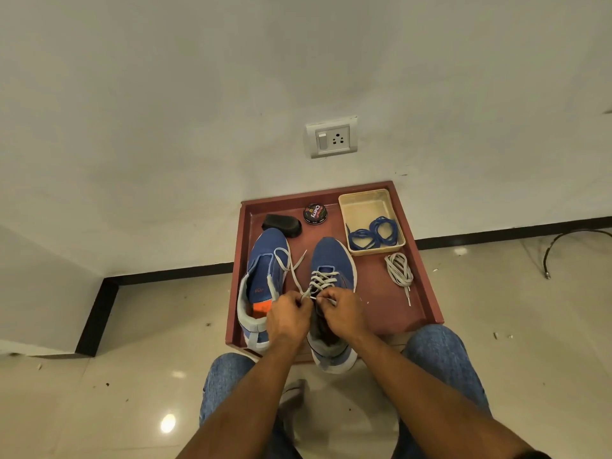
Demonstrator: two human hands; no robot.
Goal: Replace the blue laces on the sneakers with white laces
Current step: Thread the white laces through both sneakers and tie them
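Two blue sneakers stand on a reddish-brown tray. The right sneaker carries a white lace crossed through several eyelets. My left hand pinches one end of that lace, which runs up and over the left sneaker. My right hand pinches the other end at the top eyelets. The left sneaker has no lace threaded. A second white lace lies bundled on the tray at the right. The blue laces lie coiled in a cream basket.
A round shoe-polish tin and a black brush sit at the tray's back. The tray rests on a tiled floor against a white wall with a socket. My knees flank the tray's near edge. A black cable curves at right.
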